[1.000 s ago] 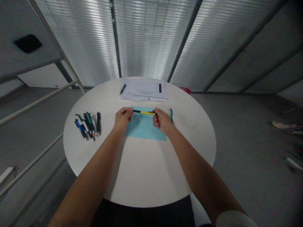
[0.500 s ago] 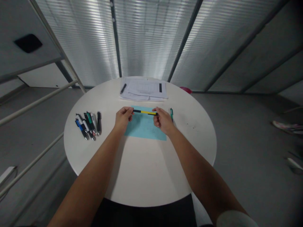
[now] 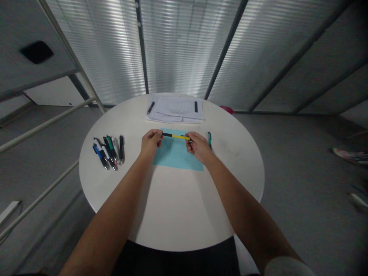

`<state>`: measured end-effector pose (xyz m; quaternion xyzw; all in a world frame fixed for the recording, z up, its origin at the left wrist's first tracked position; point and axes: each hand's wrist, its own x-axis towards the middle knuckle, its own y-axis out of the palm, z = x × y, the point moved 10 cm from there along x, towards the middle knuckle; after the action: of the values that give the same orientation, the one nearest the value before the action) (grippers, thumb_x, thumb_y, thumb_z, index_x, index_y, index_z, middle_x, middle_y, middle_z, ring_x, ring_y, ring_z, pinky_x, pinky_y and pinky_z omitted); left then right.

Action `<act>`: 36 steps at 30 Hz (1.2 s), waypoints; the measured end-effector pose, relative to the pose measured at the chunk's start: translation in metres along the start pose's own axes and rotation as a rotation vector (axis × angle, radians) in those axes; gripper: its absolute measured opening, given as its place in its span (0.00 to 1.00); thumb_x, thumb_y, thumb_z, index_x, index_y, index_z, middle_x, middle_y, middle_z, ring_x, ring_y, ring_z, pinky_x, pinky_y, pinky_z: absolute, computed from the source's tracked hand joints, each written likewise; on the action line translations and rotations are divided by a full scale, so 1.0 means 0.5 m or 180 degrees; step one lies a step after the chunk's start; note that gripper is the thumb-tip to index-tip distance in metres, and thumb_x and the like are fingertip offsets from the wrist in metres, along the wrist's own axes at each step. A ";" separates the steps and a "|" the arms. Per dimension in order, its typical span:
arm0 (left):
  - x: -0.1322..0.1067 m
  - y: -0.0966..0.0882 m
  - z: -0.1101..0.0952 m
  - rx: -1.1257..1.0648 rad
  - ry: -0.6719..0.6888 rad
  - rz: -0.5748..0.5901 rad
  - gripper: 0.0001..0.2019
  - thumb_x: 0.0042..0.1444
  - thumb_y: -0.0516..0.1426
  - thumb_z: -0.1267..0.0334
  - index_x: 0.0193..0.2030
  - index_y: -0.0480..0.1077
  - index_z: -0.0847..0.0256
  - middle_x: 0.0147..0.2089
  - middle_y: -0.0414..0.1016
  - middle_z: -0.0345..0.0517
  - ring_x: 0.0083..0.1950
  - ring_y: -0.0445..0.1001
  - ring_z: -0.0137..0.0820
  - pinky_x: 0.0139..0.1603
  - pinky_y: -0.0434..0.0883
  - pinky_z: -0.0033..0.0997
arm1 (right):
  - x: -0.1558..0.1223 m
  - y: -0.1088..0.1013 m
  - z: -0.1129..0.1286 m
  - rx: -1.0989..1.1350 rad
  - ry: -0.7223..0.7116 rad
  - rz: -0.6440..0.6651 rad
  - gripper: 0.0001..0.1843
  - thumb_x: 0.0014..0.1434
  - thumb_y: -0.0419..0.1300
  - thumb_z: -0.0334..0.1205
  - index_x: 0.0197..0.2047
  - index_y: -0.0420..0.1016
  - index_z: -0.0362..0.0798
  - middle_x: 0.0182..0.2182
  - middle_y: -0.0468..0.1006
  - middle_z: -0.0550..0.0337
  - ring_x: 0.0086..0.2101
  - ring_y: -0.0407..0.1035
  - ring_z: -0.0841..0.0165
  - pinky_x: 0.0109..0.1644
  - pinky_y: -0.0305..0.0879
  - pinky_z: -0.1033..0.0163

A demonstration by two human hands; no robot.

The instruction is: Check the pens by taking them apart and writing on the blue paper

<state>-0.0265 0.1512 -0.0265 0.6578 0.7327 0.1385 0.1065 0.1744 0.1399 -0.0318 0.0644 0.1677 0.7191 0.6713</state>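
A yellow and black pen (image 3: 176, 136) is held level between my two hands, above a light blue sheet of paper (image 3: 178, 157). My left hand (image 3: 151, 142) pinches its black end between thumb and fingers. At the yellow end, my right hand (image 3: 197, 145) is closed on the pen, its fingertips covering part of the clip. Just beyond my right hand a green pen (image 3: 209, 140) lies on the table, partly hidden by the wrist.
On the left of the round white table (image 3: 184, 207) lies a bunch of several pens (image 3: 109, 151). Stacked white papers (image 3: 175, 109) with a black pen (image 3: 151, 107) on them are at the far edge. A metal rail frame (image 3: 48, 123) stands to the left.
The pen has turned a little about its length, so its black clip, seen along the lower side before, shows less now. Both hands keep their hold.
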 end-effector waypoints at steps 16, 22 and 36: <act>-0.001 -0.004 -0.010 -0.0154 0.0032 -0.0097 0.08 0.47 0.61 0.60 0.33 0.69 0.61 0.25 0.68 0.37 0.19 0.63 0.21 0.19 0.59 0.23 | 0.002 -0.008 0.020 0.0019 -0.0330 -0.0040 0.15 0.46 0.66 0.43 0.38 0.70 0.50 0.28 0.72 0.67 0.17 0.64 0.77 0.16 0.54 0.69; 0.000 -0.015 -0.014 -0.0261 0.0036 -0.0280 0.09 0.44 0.61 0.64 0.33 0.68 0.61 0.25 0.67 0.35 0.19 0.62 0.19 0.19 0.58 0.22 | 0.003 -0.017 0.024 0.0063 -0.0398 -0.0112 0.14 0.47 0.65 0.42 0.38 0.71 0.50 0.29 0.74 0.66 0.17 0.64 0.77 0.16 0.54 0.69; -0.006 -0.016 -0.027 0.0069 0.0002 -0.0404 0.09 0.49 0.57 0.59 0.35 0.64 0.58 0.30 0.70 0.37 0.18 0.62 0.20 0.18 0.60 0.23 | 0.010 -0.044 0.027 0.0236 -0.0470 -0.0331 0.13 0.48 0.64 0.42 0.38 0.70 0.51 0.27 0.74 0.67 0.17 0.65 0.76 0.16 0.55 0.69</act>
<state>-0.0382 0.1464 -0.0168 0.6110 0.7744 0.1237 0.1077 0.1987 0.1476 -0.0270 0.1333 0.1474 0.6698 0.7154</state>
